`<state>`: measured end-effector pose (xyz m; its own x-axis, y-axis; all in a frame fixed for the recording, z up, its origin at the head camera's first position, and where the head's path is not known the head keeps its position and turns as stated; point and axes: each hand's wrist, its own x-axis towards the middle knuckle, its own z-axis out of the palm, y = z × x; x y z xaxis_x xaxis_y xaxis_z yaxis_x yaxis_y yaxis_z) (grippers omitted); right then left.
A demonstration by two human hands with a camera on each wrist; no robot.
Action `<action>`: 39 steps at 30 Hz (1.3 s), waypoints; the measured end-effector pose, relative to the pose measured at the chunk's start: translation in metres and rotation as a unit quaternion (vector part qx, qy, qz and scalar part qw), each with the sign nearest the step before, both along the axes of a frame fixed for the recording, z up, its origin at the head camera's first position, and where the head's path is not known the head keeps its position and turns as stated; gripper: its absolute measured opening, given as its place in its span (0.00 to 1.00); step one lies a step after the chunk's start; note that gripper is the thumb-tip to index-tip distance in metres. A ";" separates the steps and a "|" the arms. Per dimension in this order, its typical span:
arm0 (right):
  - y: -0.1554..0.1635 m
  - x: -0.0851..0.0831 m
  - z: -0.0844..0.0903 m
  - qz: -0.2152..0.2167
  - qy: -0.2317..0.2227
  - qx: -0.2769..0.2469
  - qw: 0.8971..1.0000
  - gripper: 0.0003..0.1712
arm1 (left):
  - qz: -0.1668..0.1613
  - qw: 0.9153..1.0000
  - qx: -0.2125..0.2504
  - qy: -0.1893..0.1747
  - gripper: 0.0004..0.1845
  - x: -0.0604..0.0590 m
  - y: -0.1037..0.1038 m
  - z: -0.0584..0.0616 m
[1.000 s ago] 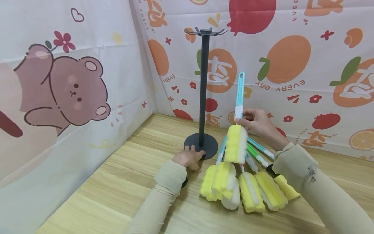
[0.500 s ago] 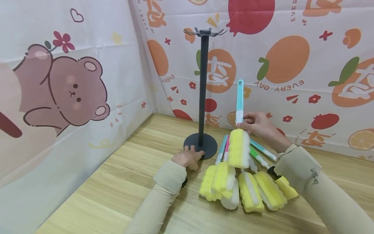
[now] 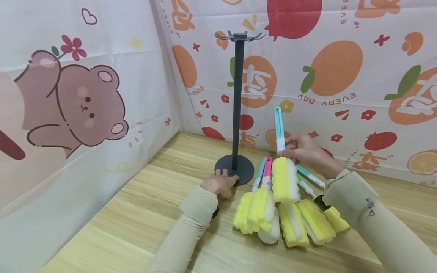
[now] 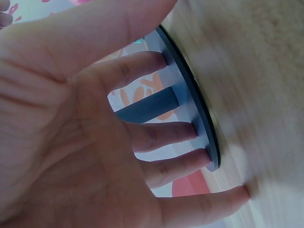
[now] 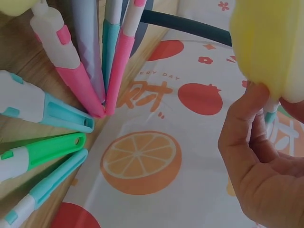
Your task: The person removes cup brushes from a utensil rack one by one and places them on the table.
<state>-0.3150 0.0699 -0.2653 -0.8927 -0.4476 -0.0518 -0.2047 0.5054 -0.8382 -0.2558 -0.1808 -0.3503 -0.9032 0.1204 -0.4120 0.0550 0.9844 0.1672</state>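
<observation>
My right hand [image 3: 302,151] pinches a sponge bottle brush [image 3: 286,180] just above its yellow-and-white head. The brush hangs head down, its turquoise handle [image 3: 279,123] pointing up and leaning slightly left. In the right wrist view, thumb and fingers [image 5: 244,111] close on the neck beside the sponge. A black stand [image 3: 238,106] with a round base [image 3: 246,170] and a ring of hooks on top is upright to the left. On the near edge of that base rest the spread fingertips of my left hand [image 3: 220,184]; the left wrist view shows its little finger touching the wood.
Several more sponge brushes [image 3: 294,225] lie fanned on the wooden table [image 3: 153,212], heads towards me. Among their handles are a pink one [image 3: 268,167] and a green one [image 5: 54,149]. Printed cloths [image 3: 375,94] hang behind and at the left.
My right hand has lowered the brush and shifted it a little right, over the lying brushes. Its handle now leans left, and the pink handle is uncovered. The left hand has stayed on the base.
</observation>
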 end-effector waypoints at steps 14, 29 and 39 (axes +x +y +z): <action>0.001 0.002 -0.003 0.005 -0.024 0.014 1.000 0.26 | 0.002 1.000 0.001 -0.003 0.38 0.001 0.000 0.001; 0.008 0.004 -0.014 0.046 -0.067 0.020 0.996 0.27 | 0.002 1.000 0.005 -0.002 0.38 0.000 0.001 0.001; 0.010 0.005 -0.021 0.056 -0.077 0.040 0.995 0.30 | 0.000 1.000 0.001 -0.002 0.38 -0.001 0.001 0.000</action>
